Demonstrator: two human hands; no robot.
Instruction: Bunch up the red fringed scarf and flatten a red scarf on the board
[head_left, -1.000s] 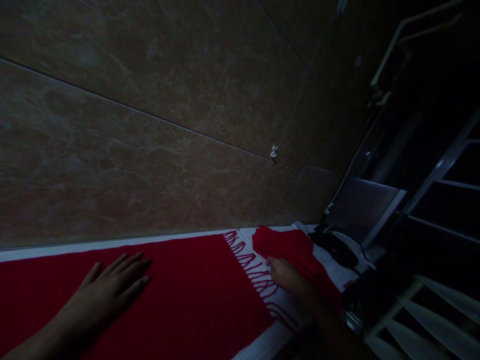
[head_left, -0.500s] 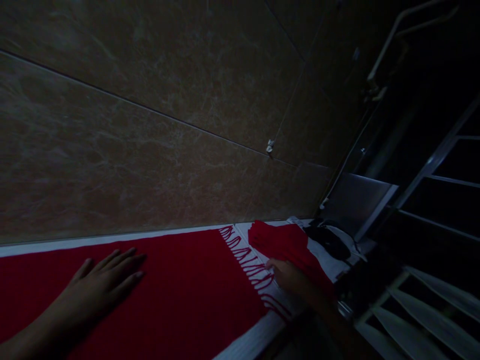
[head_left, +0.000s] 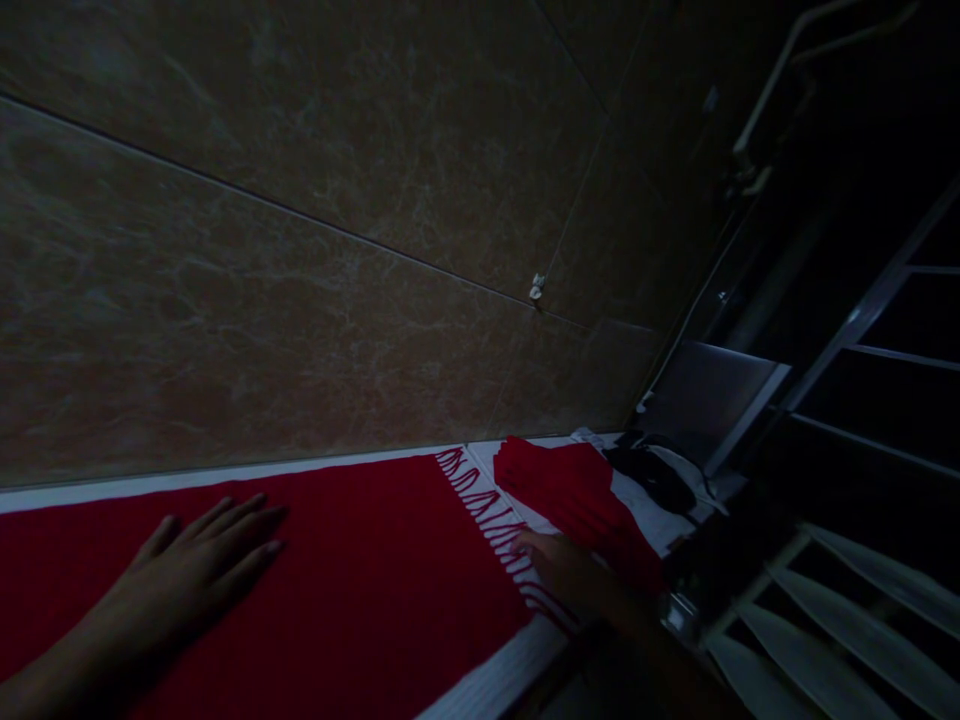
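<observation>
A red fringed scarf (head_left: 352, 570) lies spread flat along a white surface. My left hand (head_left: 199, 565) rests palm down on it, fingers stretched out and slightly apart. Along its right end runs a row of looped red tassels, the fringe (head_left: 487, 515). My right hand (head_left: 562, 570) is at the lower part of this fringe, its fingers curled together and the fingertips on the tassels. Dim light hides the exact grip. Just beyond the right hand lies a bunched red cloth (head_left: 570, 480).
A brown marbled tile wall (head_left: 300, 300) rises behind the white surface (head_left: 484, 665). Dark straps or cloth (head_left: 656, 480) lie at its far right end. At the lower right is a pale slatted rack (head_left: 832, 610). A small white figure (head_left: 537, 286) is on the wall.
My right hand has moved a little left and down along the fringe, closer to the scarf's edge. My left hand stays flat on the scarf.
</observation>
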